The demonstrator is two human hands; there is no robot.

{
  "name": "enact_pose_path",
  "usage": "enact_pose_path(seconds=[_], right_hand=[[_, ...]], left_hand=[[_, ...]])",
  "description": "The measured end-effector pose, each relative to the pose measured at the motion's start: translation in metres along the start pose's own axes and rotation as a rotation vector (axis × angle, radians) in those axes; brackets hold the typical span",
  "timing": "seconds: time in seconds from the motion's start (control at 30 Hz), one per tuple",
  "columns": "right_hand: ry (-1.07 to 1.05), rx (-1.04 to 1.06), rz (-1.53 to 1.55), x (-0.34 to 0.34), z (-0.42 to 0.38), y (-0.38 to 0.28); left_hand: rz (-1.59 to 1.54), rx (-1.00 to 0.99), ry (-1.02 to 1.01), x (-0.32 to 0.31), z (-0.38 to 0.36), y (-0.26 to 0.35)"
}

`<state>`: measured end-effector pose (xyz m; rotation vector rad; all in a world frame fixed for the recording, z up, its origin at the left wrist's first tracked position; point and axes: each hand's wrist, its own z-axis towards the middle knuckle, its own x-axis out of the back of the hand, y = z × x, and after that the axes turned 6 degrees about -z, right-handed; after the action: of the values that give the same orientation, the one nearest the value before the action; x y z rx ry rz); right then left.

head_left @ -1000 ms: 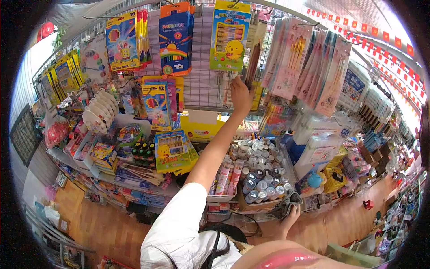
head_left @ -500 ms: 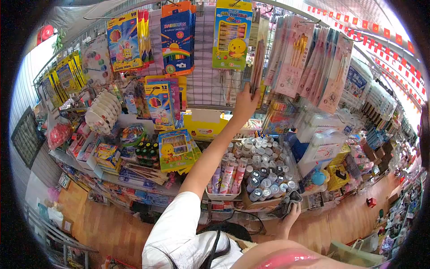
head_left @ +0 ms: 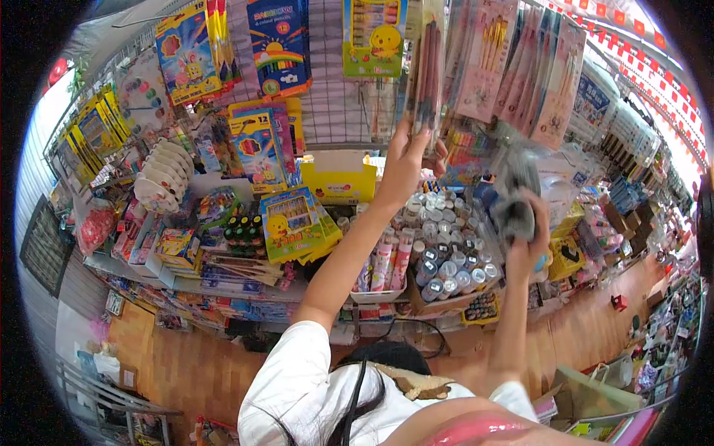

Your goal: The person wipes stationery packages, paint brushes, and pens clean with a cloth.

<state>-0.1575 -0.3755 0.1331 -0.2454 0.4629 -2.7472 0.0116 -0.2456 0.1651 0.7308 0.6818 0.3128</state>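
Near the top of the rack, my left hand (head_left: 409,160) grips the lower end of a clear packet of brushes (head_left: 425,74). The packet hangs upright, just left of the pink brush packets (head_left: 487,67). My right hand (head_left: 526,230) is raised on the right, closed around a dark grey cloth (head_left: 517,178) that is smeared by motion. Below and between my hands stand several clear-capped bottles (head_left: 442,253) in a box. Left of the brush packet hangs a yellow and green oil pastel box (head_left: 374,37).
Blue pencil packs (head_left: 279,48) hang on the wire rack at the upper left. Yellow pastel boxes (head_left: 294,223) and a white basket of pink tubes (head_left: 381,296) stand on the shelf. A metal railing (head_left: 111,398) is at the lower left.
My right hand has risen with the cloth from below the shelf edge to beside the rack. My left hand stays at the brush packet, and the view has shifted slightly.
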Motion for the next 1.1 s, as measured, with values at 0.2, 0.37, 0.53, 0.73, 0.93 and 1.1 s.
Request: enact_pose_path(seconds=[0.2, 0.37, 0.53, 0.73, 0.93, 1.1], right_hand=[[-0.213, 0.485, -0.123, -0.075, 0.08, -0.026], [-0.047, 0.479, -0.102, -0.077, 0.101, -0.025], [0.109, 0.309, 0.029, -0.06, 0.086, -0.02], [-0.054, 0.74, -0.104, -0.064, 0.052, -0.047], [-0.172, 0.757, -0.141, -0.074, 0.051, -0.034], [-0.109, 0.498, -0.064, -0.078, 0.062, -0.002]], left_hand=[[0.056, -0.099, 0.013, -0.006, -0.016, -0.009], [0.027, -0.09, 0.087, -0.013, -0.018, 0.024], [-0.006, -0.135, 0.094, -0.026, -0.027, 0.05], [0.457, -0.274, -0.025, -0.011, -0.074, 0.034], [0.594, -0.161, 0.039, 0.009, -0.118, 0.03], [0.565, -0.074, 0.088, 0.009, -0.141, 0.035]])
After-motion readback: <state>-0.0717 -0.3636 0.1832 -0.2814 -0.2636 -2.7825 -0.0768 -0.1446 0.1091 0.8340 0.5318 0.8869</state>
